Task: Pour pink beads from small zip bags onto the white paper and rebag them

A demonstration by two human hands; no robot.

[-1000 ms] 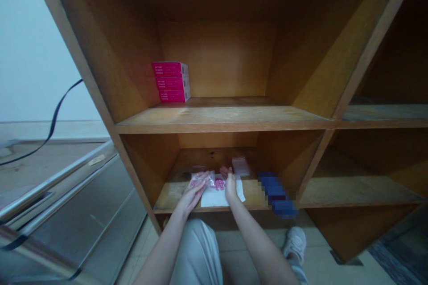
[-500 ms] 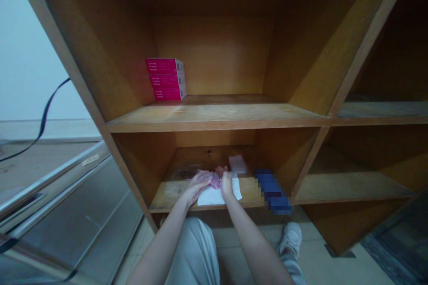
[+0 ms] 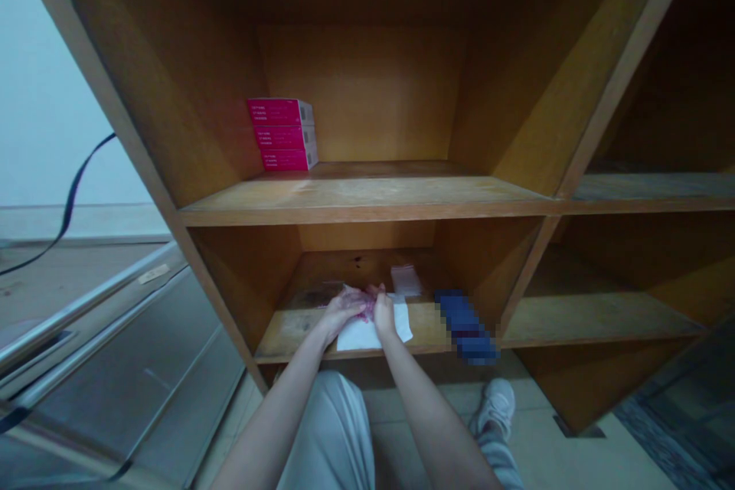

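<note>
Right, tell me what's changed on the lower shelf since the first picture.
The left hand has slid rightward across the white sheet, bringing the pink-filled plastic bag against the right hand; both hands now meet over it, hiding the pink pieces. The stacked pink boxes and small clear bag stayed put.

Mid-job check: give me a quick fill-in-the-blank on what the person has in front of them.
The left hand and right hand are at the ____ shelf. The flat sheet beneath them is ____. The magenta boxes are stacked ____ high.

Missing words: lower; white; three.
</note>
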